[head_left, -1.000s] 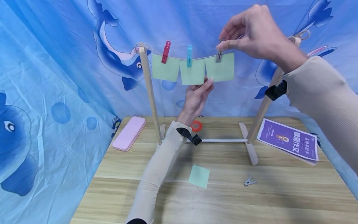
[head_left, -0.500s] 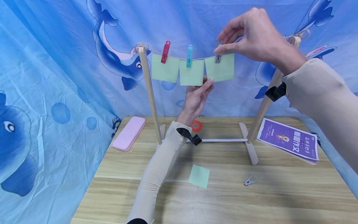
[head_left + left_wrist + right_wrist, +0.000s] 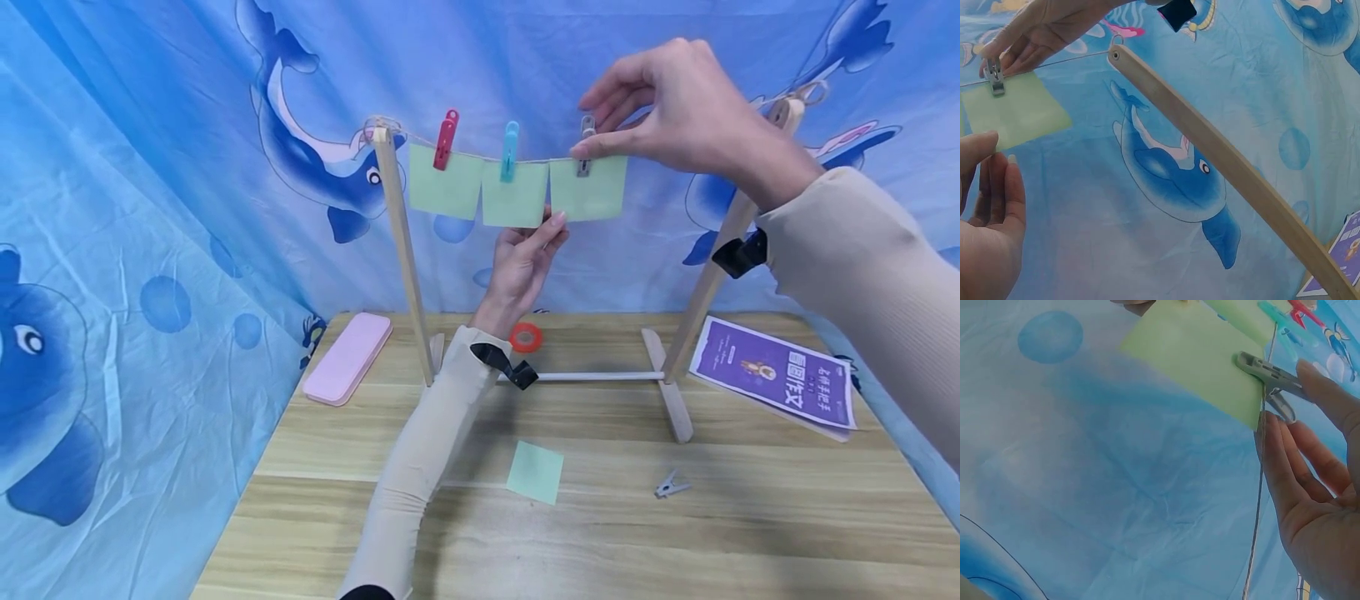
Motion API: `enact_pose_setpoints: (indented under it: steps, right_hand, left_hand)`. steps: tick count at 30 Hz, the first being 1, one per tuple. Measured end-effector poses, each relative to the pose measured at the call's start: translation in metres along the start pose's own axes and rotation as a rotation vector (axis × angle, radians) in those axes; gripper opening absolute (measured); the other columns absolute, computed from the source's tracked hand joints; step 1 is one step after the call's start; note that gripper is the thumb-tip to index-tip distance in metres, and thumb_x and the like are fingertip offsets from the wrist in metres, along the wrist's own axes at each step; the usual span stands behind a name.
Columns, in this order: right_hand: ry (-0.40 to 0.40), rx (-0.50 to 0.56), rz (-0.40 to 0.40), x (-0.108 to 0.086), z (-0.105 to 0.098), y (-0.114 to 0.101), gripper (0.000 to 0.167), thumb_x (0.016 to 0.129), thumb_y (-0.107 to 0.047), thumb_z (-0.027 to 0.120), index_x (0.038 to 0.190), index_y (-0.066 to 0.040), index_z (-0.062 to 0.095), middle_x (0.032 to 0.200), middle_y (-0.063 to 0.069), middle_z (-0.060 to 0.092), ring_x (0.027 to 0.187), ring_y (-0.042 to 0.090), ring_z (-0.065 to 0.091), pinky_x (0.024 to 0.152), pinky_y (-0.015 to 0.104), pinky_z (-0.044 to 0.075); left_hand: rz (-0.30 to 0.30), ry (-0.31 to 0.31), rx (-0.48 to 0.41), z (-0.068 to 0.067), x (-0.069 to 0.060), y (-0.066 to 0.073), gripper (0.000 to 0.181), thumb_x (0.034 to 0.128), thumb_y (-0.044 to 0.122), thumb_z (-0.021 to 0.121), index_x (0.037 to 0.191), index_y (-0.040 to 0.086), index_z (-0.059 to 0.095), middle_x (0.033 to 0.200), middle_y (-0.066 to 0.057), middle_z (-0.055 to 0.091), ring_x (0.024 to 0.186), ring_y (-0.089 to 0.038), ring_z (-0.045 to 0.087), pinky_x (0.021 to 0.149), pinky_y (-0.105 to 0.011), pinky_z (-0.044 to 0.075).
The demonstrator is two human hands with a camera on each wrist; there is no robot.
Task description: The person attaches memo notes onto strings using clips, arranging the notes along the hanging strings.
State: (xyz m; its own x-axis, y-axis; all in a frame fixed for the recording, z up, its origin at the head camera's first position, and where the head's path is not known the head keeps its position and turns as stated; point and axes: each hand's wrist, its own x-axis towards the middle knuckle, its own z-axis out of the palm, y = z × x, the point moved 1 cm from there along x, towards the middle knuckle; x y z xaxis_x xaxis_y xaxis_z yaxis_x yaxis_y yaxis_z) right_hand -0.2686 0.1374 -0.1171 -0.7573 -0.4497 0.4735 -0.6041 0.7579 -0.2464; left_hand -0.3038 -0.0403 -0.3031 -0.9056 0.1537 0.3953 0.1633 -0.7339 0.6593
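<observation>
Thumb and fingers of the right hand (image 3: pixel 690 117) are pinching lightly at the levers of the grey clip (image 3: pixel 1266 371), and its nose is biting down over the string (image 3: pixel 1256 519) and the top edge of the third green note (image 3: pixel 594 200)! Just below, the left hand (image 3: pixel 519 271) is reaching up, thumb in front and fingertips behind, and it's pinching that same note by a lower corner. The note is hanging from the string, between the posts of the wooden stand (image 3: pixel 402 242). Alongside, the blue clip (image 3: pixel 509 152) is gripping the middle green note (image 3: pixel 513 204), and the red clip (image 3: pixel 446 142), leaning a little, is gripping the first green note (image 3: pixel 446 192). Down on the table (image 3: pixel 600 542), a loose green note (image 3: pixel 536 472) is lying flat, a spare grey clip (image 3: pixel 668 485) lying off to its right. The purple booklet (image 3: pixel 776 375) is resting just beside the stand's right foot, while the pink case (image 3: pixel 347 358) is lying near the opposite foot. Behind it all, the blue curtain (image 3: pixel 195 133) is hanging in folds.
</observation>
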Motion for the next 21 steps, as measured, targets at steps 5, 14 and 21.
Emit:
enact_pose_setpoints:
  steps: [5, 14, 21]
  right_hand:
    - [0.009, 0.012, -0.003, -0.004, 0.000, 0.000, 0.048, 0.092, -0.045, 0.078, 0.129, -0.015, 0.073, 0.117, 0.007, 0.078, 0.086, -0.021, 0.054, 0.087, 0.008, 0.053]
    - [0.114, 0.047, 0.040, -0.019, -0.011, 0.007, 0.046, 0.091, -0.042, 0.080, 0.129, -0.017, 0.073, 0.118, 0.005, 0.075, 0.091, -0.018, 0.057, 0.084, 0.003, 0.048]
    - [0.191, 0.091, 0.033, -0.042, -0.013, 0.015, 0.040, 0.092, -0.035, 0.080, 0.125, -0.013, 0.074, 0.106, -0.015, 0.067, 0.094, -0.017, 0.061, 0.092, 0.005, 0.052]
  left_hand:
    - [-0.007, -0.001, 0.010, -0.003, -0.001, -0.001, 0.031, 0.1026, -0.010, 0.052, 0.103, 0.016, 0.069, 0.098, 0.007, 0.068, 0.093, -0.013, 0.065, 0.089, -0.024, 0.058]
    - [-0.008, 0.001, 0.054, -0.011, -0.005, -0.007, 0.029, 0.1017, -0.011, 0.054, 0.104, 0.015, 0.067, 0.099, 0.005, 0.066, 0.096, -0.015, 0.063, 0.091, -0.025, 0.057]
    - [-0.068, 0.056, 0.126, -0.023, -0.017, -0.011, 0.025, 0.1003, -0.008, 0.060, 0.099, 0.016, 0.069, 0.097, 0.004, 0.067, 0.094, -0.013, 0.065, 0.090, -0.026, 0.058]
